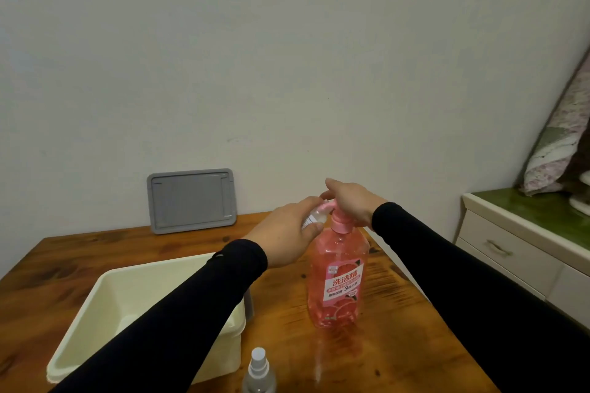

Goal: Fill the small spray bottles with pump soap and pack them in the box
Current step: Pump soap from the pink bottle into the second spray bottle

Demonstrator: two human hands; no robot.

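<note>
While right hand (349, 201) presses the pump, soap bottle (338, 277) stands upright.

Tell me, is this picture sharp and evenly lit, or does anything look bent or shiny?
Head view: dim, flat indoor light; soft all over, so the pink soap bottle label reads only partly. The wide lens bows the white cabinet and tilts the right edge. A pale streak of glare lies on the wooden table below the bottle. The spray bottle at the bottom is cut off.

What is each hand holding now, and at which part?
The left hand grips a small clear bottle around its body, under the pump spout. The right hand rests on the pink soap bottle's pump head.
</note>
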